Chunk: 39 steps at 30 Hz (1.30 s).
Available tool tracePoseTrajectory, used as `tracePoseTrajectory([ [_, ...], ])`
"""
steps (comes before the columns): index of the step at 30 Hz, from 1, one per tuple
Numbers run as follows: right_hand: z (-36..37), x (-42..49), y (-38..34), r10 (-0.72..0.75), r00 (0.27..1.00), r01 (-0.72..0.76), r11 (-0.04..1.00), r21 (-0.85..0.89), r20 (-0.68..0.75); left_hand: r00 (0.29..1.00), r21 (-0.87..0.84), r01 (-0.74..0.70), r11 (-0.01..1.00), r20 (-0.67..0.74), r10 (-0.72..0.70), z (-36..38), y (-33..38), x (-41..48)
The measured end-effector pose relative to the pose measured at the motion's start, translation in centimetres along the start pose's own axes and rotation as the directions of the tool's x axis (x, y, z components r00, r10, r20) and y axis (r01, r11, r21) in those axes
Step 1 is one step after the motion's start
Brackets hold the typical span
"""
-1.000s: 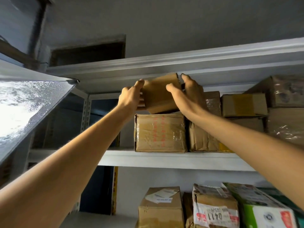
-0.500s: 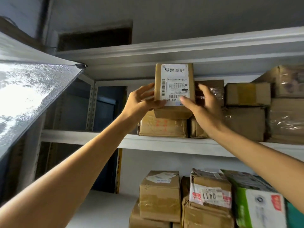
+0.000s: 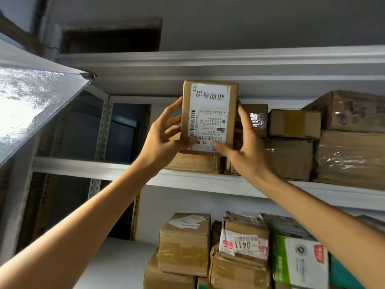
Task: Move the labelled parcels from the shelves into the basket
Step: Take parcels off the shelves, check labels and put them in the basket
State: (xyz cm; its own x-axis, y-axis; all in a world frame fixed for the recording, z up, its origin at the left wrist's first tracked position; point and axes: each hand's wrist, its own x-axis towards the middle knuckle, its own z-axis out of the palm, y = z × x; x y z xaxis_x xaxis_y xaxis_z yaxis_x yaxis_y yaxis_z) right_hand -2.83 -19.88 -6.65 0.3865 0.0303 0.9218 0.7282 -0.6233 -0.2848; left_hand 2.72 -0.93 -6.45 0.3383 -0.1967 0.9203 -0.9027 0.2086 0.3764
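HANDS ON THE PARCEL: A person's left hand [image 3: 164, 134] and right hand [image 3: 243, 147] clasp a small, flat brown cardboard parcel [image 3: 208, 115] between them. Both thumbs press on the lower front face, while the fingers run along the two long sides and are partly hidden behind the box. Both hands are closed round it and carry nothing else.

The parcel is held upright in the air in front of the white metal shelf [image 3: 104, 167]. Its white printed shipping label [image 3: 210, 101] faces the camera upside down, and it hangs just above a taped brown carton [image 3: 193, 162] lying on that shelf.

Judging by its size and the easy hold, the parcel looks light and stiff-walled, with plain board faces that should give fair friction. The long edges and corners appear the firmest places to hold, and one hand around the middle would probably carry it. Squeezing the broad labelled face could dent the board.

Further right on the same shelf sit a plain brown box [image 3: 293, 124] and a large carton wrapped in glossy clear tape [image 3: 352, 159]. On the level below stand a battered box marked 0411 [image 3: 243, 245] and a green-and-white printed carton [image 3: 300, 261]. The basket is not in view.
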Motion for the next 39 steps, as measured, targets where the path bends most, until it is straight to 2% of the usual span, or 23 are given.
tracePoseTrajectory([
  [6, -2.0, -0.8, -1.1, -0.041, 0.996, 0.032, 0.994, -0.109, -0.084, 0.995, -0.028, -0.095, 0.995, 0.006, 0.095, 2.6, -0.1, -0.2],
  [10, -5.8, -2.2, -1.2, -0.031, 0.991, -0.001, 0.97, -0.245, -0.129, 0.992, -0.122, -0.096, 0.988, 0.067, 0.104, 6.4, -0.8, 0.0],
  [14, -11.0, -5.5, -1.5, 0.04, 0.984, -0.104, 0.922, -0.373, -0.176, 0.986, -0.258, -0.074, 0.963, 0.127, 0.109, 12.6, -1.4, -0.2],
  [19, -19.7, -12.6, -2.9, 0.131, 0.928, -0.321, 0.76, -0.565, -0.35, 0.957, -0.512, 0.046, 0.858, 0.268, 0.109, 24.8, -0.4, -2.6],
  [23, -27.0, -20.3, -7.5, 0.209, 0.839, -0.518, 0.589, -0.62, -0.503, 0.9, -0.675, 0.188, 0.713, 0.409, 0.149, 36.3, 3.6, -7.3],
  [26, -31.8, -26.1, -12.5, 0.186, 0.761, -0.631, 0.439, -0.64, -0.622, 0.828, -0.747, 0.303, 0.591, 0.513, 0.224, 44.4, 8.6, -11.7],
  [30, -37.1, -33.4, -20.5, 0.032, 0.658, -0.732, 0.262, -0.629, -0.752, 0.739, -0.812, 0.38, 0.444, 0.555, 0.382, 52.9, 18.7, -17.2],
  [33, -40.4, -39.4, -27.4, -0.098, 0.538, -0.825, 0.141, -0.547, -0.837, 0.629, -0.81, 0.48, 0.338, 0.586, 0.511, 57.1, 27.6, -22.3],
  [36, -41.8, -44.9, -33.9, -0.209, 0.453, -0.885, 0.011, -0.465, -0.867, 0.553, -0.796, 0.557, 0.235, 0.567, 0.61, 59.8, 35.4, -28.1],
  [39, -41.2, -49.7, -39.0, -0.319, 0.371, -0.928, -0.098, -0.359, -0.872, 0.456, -0.765, 0.618, 0.181, 0.536, 0.71, 61.1, 42.0, -33.7],
])
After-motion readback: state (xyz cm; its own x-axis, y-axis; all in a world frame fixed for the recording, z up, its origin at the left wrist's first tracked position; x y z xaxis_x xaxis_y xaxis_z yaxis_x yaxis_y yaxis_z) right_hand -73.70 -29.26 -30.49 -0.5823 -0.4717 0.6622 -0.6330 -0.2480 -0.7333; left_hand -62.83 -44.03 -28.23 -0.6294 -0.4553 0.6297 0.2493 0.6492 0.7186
